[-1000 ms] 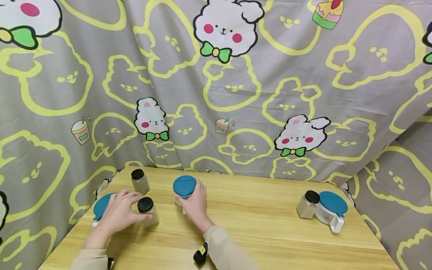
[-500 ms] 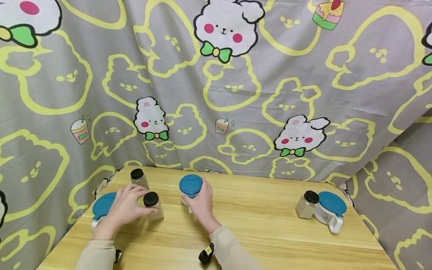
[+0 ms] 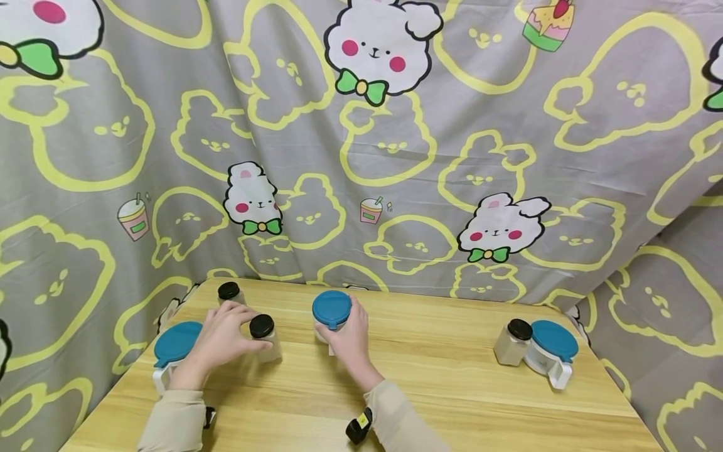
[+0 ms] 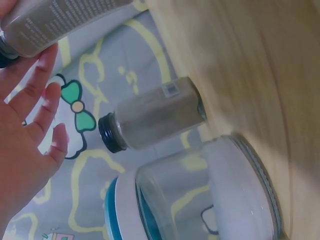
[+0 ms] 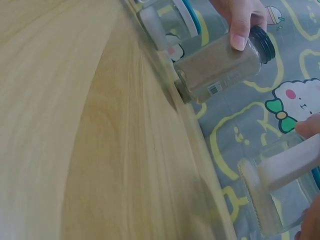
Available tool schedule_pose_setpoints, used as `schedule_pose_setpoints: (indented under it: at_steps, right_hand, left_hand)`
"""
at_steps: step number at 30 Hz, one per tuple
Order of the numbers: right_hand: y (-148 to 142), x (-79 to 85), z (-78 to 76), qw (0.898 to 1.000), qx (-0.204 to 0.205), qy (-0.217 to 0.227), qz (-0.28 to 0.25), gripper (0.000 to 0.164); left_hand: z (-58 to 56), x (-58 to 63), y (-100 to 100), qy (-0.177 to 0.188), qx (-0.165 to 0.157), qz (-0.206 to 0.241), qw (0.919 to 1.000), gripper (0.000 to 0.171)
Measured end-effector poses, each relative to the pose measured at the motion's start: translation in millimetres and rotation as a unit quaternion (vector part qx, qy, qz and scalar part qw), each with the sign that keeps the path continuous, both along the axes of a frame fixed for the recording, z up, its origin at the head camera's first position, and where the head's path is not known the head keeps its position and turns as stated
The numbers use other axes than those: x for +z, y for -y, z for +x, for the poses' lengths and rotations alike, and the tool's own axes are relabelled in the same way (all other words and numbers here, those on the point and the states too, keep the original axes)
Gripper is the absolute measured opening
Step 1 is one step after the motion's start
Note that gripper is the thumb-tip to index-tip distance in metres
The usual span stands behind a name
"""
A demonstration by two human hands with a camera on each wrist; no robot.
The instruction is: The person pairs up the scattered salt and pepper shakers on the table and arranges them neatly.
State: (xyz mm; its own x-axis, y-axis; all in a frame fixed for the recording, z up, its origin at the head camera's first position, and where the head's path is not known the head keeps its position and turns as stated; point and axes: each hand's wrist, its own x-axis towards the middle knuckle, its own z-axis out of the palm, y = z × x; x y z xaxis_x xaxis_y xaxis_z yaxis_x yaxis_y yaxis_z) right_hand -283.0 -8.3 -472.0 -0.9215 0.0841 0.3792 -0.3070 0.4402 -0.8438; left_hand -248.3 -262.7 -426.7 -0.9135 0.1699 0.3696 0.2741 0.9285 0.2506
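My left hand grips a seasoning jar with a black lid, thumb on one side and fingers on the other. Printed text covers one face of that jar in the left wrist view. My right hand holds a glass jar with a blue lid by its sides; the white handle of this jar points toward me. In the right wrist view, brownish powder fills much of the seasoning jar, and its base is slightly above the tabletop. Part of the glass jar is hidden behind my right fingers.
Behind my left hand stands another black-lidded jar. A second blue-lidded jar is at the left edge, partly covered by my forearm. On the right, a black-lidded jar stands against a blue-lidded one. A patterned curtain backs the wooden table.
Both hands have moved to the right and slightly away from me, carrying the seasoning jar and the blue-lidded glass jar along. The other jars stay where they were.
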Motion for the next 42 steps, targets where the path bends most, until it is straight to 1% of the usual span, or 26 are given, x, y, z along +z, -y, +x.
schedule_pose_setpoints:
  at_steps: [4,10,14,19,23,31,36,42]
  right_hand:
    - [-6.6,-0.9,0.1,1.0,0.0,-0.002,0.003,0.093]
    - [-13.9,-2.4,1.3,1.0,-0.003,-0.009,0.0,0.093]
    - [-17.9,-1.8,2.3,1.0,-0.006,-0.008,0.0,0.093]
    - [-22.9,-3.5,2.4,1.0,-0.014,-0.016,0.002,0.093]
    - [-26.1,-4.9,3.0,1.0,-0.016,-0.02,0.003,0.093]
    - [-33.5,-3.5,5.5,1.0,-0.015,0.008,-0.009,0.095]
    - [-38.2,-2.9,7.3,1.0,-0.011,0.005,-0.013,0.094]
    - [-45.1,-3.7,10.4,1.0,-0.008,0.01,-0.015,0.095]
  left_hand:
    - [-4.1,-0.1,-2.9,0.006,-0.004,0.006,1.0,0.077]
    - [-9.3,-2.6,-6.0,0.006,-0.006,0.015,0.9998,0.074]
    - [-12.8,-3.1,-9.1,0.005,-0.009,0.012,0.9999,0.073]
    - [-18.0,-1.8,-16.0,0.008,-0.015,0.012,0.9998,0.073]
    - [-19.9,1.3,-22.4,0.009,-0.02,0.016,0.9996,0.074]
    - [-26.7,2.8,-31.7,0.014,-0.024,0.021,0.9994,0.072]
    - [-29.8,3.4,-37.2,0.013,-0.03,0.021,0.9993,0.07]
    - [-32.7,4.0,-43.7,0.024,-0.035,0.023,0.9988,0.071]
